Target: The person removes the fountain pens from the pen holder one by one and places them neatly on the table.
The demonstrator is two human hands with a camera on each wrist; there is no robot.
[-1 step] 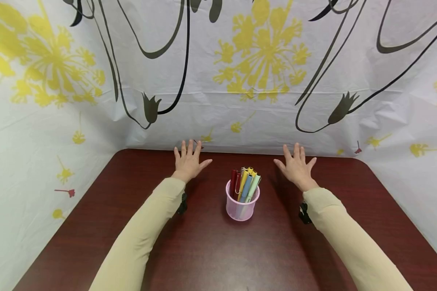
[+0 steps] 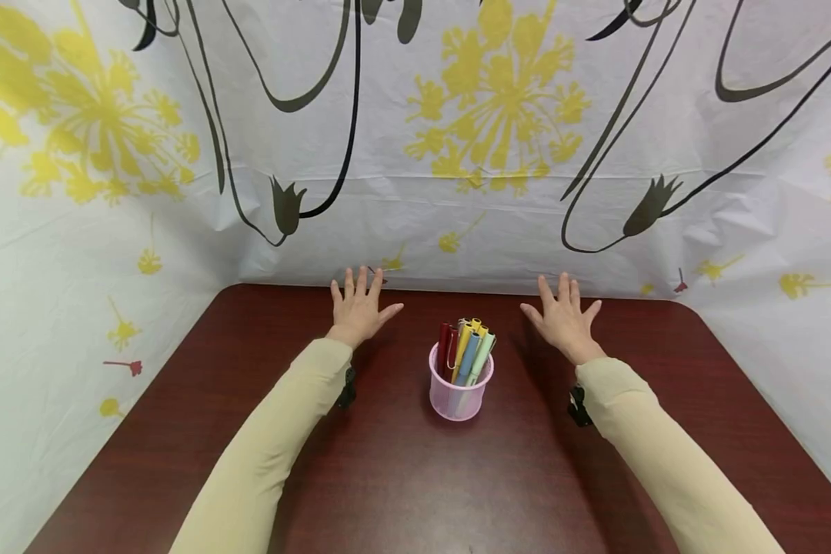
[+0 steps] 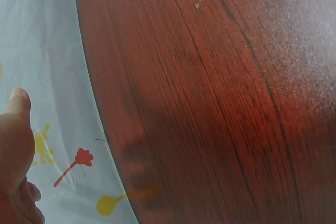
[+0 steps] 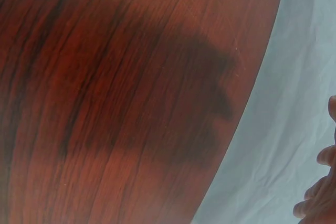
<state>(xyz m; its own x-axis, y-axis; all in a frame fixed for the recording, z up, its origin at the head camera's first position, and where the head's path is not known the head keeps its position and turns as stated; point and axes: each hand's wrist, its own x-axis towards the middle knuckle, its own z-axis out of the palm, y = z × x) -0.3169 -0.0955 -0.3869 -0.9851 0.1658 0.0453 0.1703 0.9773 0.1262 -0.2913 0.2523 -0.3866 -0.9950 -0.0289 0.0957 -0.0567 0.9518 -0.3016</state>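
A pink mesh pen holder (image 2: 455,402) stands upright mid-table, full of pens in dark red, yellow, blue and pale green; among them are a blue pen (image 2: 468,358) and a pale green pen (image 2: 482,358). To its left, my left hand (image 2: 357,312) is spread palm down over the far part of the table, holding nothing. My right hand (image 2: 565,319) is spread the same way on the other side of the holder, also bare. The left wrist view catches the left thumb (image 3: 18,108) at its edge; fingertips of the right hand (image 4: 323,192) show in the right wrist view.
The dark red wooden table (image 2: 415,492) has rounded far corners. A white sheet (image 2: 388,154) printed with yellow flowers and dark stems hangs behind it and along both sides. A dark device sits on each wrist, under beige sleeves (image 2: 270,454).
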